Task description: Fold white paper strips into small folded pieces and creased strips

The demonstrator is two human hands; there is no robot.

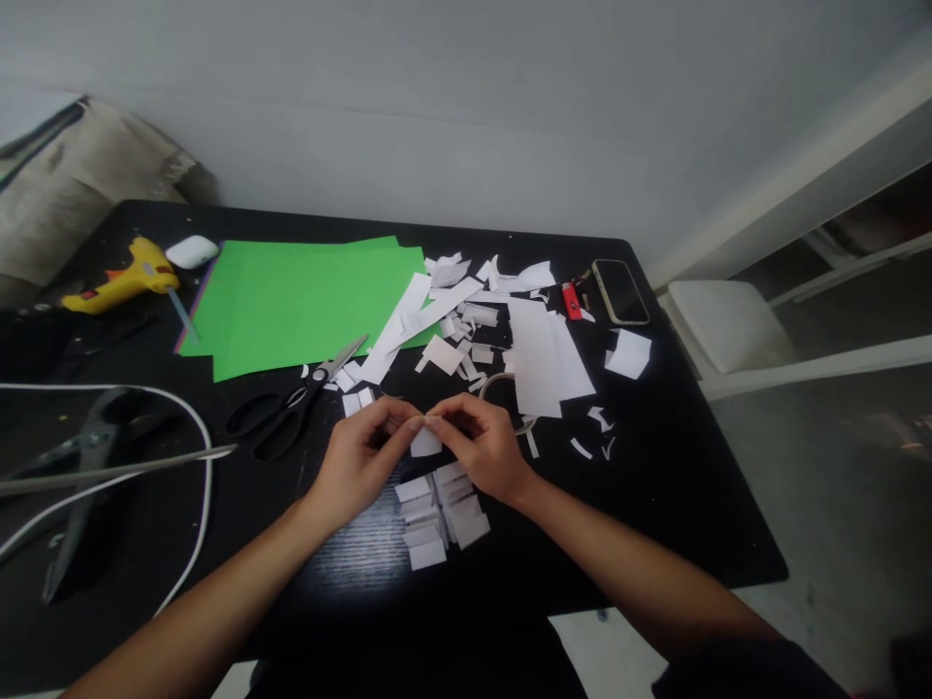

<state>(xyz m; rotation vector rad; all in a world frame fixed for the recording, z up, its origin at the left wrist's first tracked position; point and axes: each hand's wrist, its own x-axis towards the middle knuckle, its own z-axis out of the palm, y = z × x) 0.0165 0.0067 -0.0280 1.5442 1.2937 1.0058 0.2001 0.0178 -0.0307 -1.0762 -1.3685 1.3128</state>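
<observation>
My left hand (362, 456) and my right hand (482, 445) meet over the middle of a black table (655, 505). Both pinch the same small white paper piece (425, 443) between thumbs and fingertips. Just below it lies a pile of folded white paper pieces (440, 513) in rows. A roll of tape (502, 388) sits partly hidden behind my right hand. Black scissors (291, 403) lie open to the left of my left hand.
Green paper sheets (291, 296) lie at the back, with white paper strips and scraps (535, 354) beside them. A yellow glue gun (123, 277), a phone (620, 290), a red lighter (572, 301), pliers (80, 466) and a white cable (196, 485) are around.
</observation>
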